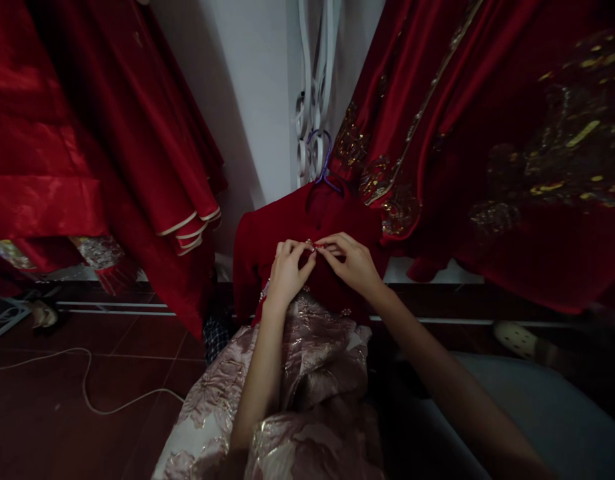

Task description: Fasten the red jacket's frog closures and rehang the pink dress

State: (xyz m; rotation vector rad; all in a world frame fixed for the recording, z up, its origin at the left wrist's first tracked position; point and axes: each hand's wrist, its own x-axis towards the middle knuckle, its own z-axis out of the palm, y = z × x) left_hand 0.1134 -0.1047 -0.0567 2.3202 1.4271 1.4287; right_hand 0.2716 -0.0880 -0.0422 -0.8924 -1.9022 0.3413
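Note:
A dark red long-sleeved top (282,223) hangs on a purple hanger (328,160) in front of me. Both hands meet at the front of it, below the neckline. My left hand (287,270) pinches at a small shiny button-like piece (310,245) with thumb and forefinger. From the other side, my right hand (351,263) closes thumb and fingertips on the same spot. The exact hold of the right fingertips is too small to make out. Below the hands, pink and silver brocade fabric (312,340) spreads downward, with small sparkling ornaments (345,312) near its upper edge.
Red garments with pale trim (190,227) hang at the left. Red clothes with gold sequins (552,153) hang at the right. A white scrolled metal rack (312,87) stands behind. On the tiled floor lie a white cable (90,380) and a pale clog (517,339).

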